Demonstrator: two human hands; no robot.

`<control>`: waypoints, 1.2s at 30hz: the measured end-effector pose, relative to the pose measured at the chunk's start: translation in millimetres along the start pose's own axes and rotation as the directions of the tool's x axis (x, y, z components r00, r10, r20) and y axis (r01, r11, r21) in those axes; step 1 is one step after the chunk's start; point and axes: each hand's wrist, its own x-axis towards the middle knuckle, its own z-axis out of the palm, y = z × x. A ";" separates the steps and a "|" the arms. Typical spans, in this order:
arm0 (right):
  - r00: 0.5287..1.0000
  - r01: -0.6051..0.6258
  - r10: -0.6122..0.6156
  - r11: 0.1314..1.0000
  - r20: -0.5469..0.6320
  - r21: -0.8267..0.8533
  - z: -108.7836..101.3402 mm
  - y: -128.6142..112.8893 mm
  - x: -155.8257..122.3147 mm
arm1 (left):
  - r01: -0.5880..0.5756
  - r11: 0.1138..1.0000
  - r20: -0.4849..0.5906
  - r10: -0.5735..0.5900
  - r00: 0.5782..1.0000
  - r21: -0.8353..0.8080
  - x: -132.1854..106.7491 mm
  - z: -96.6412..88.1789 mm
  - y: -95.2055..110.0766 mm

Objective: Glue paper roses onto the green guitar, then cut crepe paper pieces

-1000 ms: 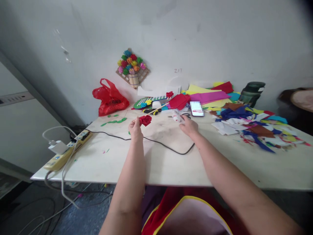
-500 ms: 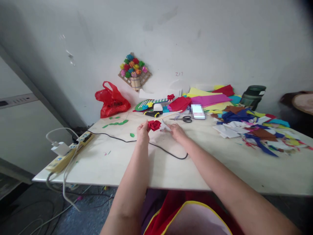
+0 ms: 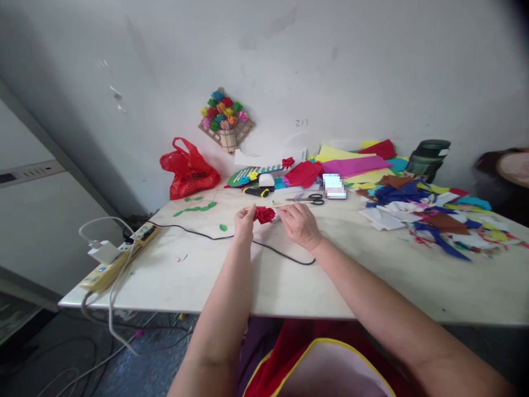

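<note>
A red crepe-paper flower is held just above the table, its ruffled petals between my two hands. My left hand is closed at the flower's left side, pinching it together with one end of a thin wooden stick. The stick runs to the right along the flower and past the fingers of my right hand. That hand is closed, fingertips pinched at the stick by the flower's right side. A small whitish bit shows near these fingertips; I cannot make out what it is.
Black-handled scissors, a yellow-black cutter and a phone lie behind my hands. Paper scraps and a dark bottle are right. A black cable crosses the table; a power strip lies left.
My right hand has moved in toward the flower and its fingers have closed at the stick. The flower has turned and shifted slightly right; the stick lies more level.
</note>
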 end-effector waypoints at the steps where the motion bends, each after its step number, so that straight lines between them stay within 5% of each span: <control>1: 1.000 -0.023 0.023 1.000 -0.018 -0.010 -2.1 -0.3 0.9 | -0.001 1.000 0.011 0.001 1.000 0.014 -0.8 0.7 0.2; 4: 0.996 -0.093 0.093 0.996 0.009 -0.010 -4.3 2.9 2.0 | -0.020 0.998 0.067 0.016 0.998 0.059 -2.8 2.6 0.2; 14: 0.911 -0.241 0.161 0.955 0.379 0.175 2.8 17.9 -3.0 | -0.050 0.978 0.321 -0.019 0.947 0.204 -6.7 1.5 -2.7; 20: 0.937 -0.211 0.078 0.901 0.340 0.378 9.9 19.2 -3.9 | -0.032 0.972 0.355 -0.055 0.933 0.235 -5.5 -1.0 -6.7; 28: 0.938 -0.254 0.123 0.882 0.325 0.396 7.0 19.7 -1.5 | 0.040 0.981 0.380 -0.110 0.919 0.188 -9.4 2.9 0.6; 33: 0.937 -0.283 0.155 0.861 0.311 0.423 7.1 21.0 -0.9 | 0.127 0.982 0.502 -0.181 0.846 0.141 -13.9 2.1 6.4; 36: 0.936 -0.304 0.178 0.843 0.303 0.444 9.3 21.9 -1.1 | 0.079 0.987 0.568 -0.147 0.810 0.143 -16.8 3.4 6.7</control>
